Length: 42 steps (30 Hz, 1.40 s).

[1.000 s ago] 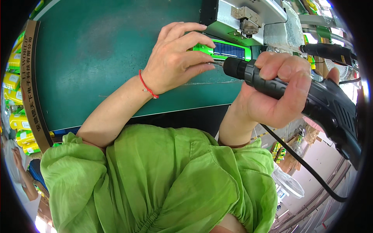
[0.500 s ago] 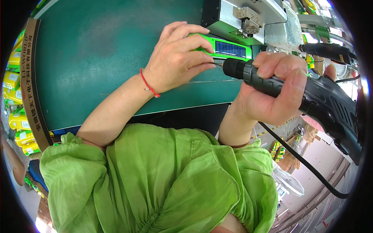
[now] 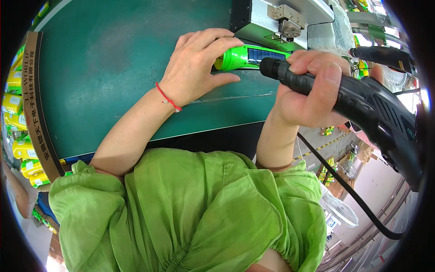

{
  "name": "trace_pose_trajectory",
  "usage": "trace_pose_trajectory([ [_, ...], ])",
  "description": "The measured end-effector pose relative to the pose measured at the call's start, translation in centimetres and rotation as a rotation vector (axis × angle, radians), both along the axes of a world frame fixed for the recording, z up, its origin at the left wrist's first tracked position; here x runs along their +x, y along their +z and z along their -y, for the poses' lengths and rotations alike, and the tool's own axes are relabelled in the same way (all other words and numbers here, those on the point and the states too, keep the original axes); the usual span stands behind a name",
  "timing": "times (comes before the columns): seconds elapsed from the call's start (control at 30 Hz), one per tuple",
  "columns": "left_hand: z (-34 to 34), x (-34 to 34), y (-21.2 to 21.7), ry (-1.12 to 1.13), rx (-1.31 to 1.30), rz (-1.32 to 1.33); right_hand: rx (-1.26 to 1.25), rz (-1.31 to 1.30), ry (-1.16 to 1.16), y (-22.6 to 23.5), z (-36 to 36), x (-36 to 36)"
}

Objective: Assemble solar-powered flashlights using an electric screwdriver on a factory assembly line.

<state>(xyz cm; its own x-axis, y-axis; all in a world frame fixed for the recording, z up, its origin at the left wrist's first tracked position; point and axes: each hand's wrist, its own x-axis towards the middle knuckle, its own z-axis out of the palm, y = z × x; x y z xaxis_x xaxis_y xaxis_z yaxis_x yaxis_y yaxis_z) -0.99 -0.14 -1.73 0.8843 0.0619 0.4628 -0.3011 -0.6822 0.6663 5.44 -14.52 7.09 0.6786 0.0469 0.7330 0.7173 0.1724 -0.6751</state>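
Two hands barely shift: our left hand [image 3: 199, 68] still pins the green solar flashlight [image 3: 247, 56] on the green belt [image 3: 104, 77]. Our right hand [image 3: 312, 90] stays clenched around the black electric screwdriver [image 3: 362, 109], its tip closer, so fastening seems underway.

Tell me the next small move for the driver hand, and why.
Probably ease the black driver a little forward and down so its tip meets the green flashlight. The right hand grips the driver with its nose right beside the flashlight, which the left hand pins on the green belt. Whether the tip already touches, I cannot tell.
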Motion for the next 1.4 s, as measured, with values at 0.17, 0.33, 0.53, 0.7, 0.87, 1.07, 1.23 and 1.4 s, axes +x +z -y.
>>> trace_pose_trajectory([
  [0.17, 0.0, 0.0, -0.2, -0.021, -0.004, -0.007, -0.013, -0.011, -0.008, 0.2, -0.3, -0.4],
  [0.33, -0.1, 0.4, -0.4, -0.027, -0.017, -0.004, -0.112, -0.01, -0.077, -0.4, 0.1, 0.0],
  [0.53, -0.6, 0.5, 0.4, -0.031, -0.019, -0.012, -0.099, -0.068, 0.049, -1.3, 0.1, 0.1],
  [0.7, -0.8, 0.4, 0.2, -0.038, 0.006, 0.027, -0.039, -0.037, 0.137, -1.8, -0.2, -1.4],
  [0.87, -0.5, -0.1, -0.2, -0.066, -0.019, 0.011, -0.04, -0.02, 0.171, -2.3, -0.2, -1.3],
  [1.07, -0.7, -0.2, 0.8, -0.074, 0.04, 0.002, -0.084, 0.045, 0.095, -2.5, 0.2, -1.3],
  [1.23, -0.7, 0.2, 0.8, -0.101, 0.081, -0.006, -0.293, 0.087, 0.017, -2.5, 0.4, -0.7],
  [1.4, -0.2, -0.1, 0.5, -0.065, 0.198, 0.056, -0.084, 0.081, -0.016, -3.8, -0.3, -1.4],
])
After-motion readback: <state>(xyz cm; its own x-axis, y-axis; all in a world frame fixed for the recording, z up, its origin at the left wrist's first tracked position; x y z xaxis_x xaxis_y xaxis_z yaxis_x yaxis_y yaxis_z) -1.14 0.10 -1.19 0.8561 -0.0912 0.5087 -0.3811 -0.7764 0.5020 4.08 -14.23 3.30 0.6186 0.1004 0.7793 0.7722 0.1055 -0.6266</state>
